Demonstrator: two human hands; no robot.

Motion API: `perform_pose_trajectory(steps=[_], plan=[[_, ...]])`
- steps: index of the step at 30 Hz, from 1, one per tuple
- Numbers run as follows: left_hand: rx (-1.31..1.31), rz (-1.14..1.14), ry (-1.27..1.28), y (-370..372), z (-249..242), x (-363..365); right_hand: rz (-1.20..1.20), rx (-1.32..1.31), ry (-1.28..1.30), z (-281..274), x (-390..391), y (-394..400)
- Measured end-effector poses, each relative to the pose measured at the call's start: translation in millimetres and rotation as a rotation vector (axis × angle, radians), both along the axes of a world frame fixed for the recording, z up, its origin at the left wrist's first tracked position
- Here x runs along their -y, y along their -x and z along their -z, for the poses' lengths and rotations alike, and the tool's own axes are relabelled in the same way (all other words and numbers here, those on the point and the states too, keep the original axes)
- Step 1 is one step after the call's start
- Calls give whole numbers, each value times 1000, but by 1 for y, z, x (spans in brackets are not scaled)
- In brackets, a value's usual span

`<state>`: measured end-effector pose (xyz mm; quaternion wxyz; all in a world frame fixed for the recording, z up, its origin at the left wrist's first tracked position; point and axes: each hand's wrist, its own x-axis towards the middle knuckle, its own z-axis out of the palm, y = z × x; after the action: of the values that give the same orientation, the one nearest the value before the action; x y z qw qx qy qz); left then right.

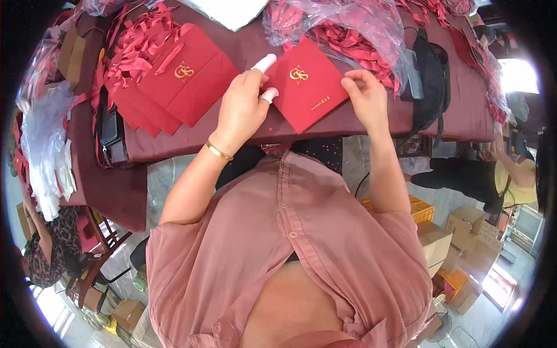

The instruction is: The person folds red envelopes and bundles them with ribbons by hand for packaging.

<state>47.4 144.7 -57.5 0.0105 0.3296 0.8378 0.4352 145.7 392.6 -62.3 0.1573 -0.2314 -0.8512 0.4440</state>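
A red paper bag with gold lettering is held over the front part of the table, turned like a diamond. My left hand is at its left corner, thumb over the edge and index finger stretched upward; white covers wrap both fingertips. The other fingers of that hand are partly hidden. At the right corner, my right hand pinches the bag's edge between thumb and fingers. Left of my left hand lies a fanned stack of matching red bags with pink-red ribbon handles.
Clear plastic wrap with more red ribbons lies behind the bag. A black bag and a phone are on the right. Cardboard boxes stand on the floor. Other people are at both sides, including one in yellow.
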Motion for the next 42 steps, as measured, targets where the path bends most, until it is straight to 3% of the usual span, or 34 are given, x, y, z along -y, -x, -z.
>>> perform_pose_trajectory(steps=[3,5,7,11,17,25,28,30,36,42], plan=[[-259,-56,77,-3,2,-9,24,-233,-275,5,-22,15],[-225,-61,108,-3,-2,-11,18,-235,-355,-5,-28,29],[-194,-73,136,-1,0,-11,-87,-395,-637,-3,-45,51],[-248,-79,195,1,8,-11,-35,-294,-941,-3,-57,80],[-182,-81,223,4,9,-12,-148,-258,-1135,-2,-70,100],[-280,-91,200,4,0,-13,-295,-185,-1265,-5,-75,107],[-37,-75,55,8,-8,-10,-344,-172,-1302,-6,-75,110],[382,0,-25,12,-12,-6,-372,-150,-1325,-6,-77,112],[594,-22,-159,18,-1,-4,-359,-305,-1134,-9,-73,101],[629,-33,-264,17,3,-3,-414,-466,-921,-27,-32,60]])
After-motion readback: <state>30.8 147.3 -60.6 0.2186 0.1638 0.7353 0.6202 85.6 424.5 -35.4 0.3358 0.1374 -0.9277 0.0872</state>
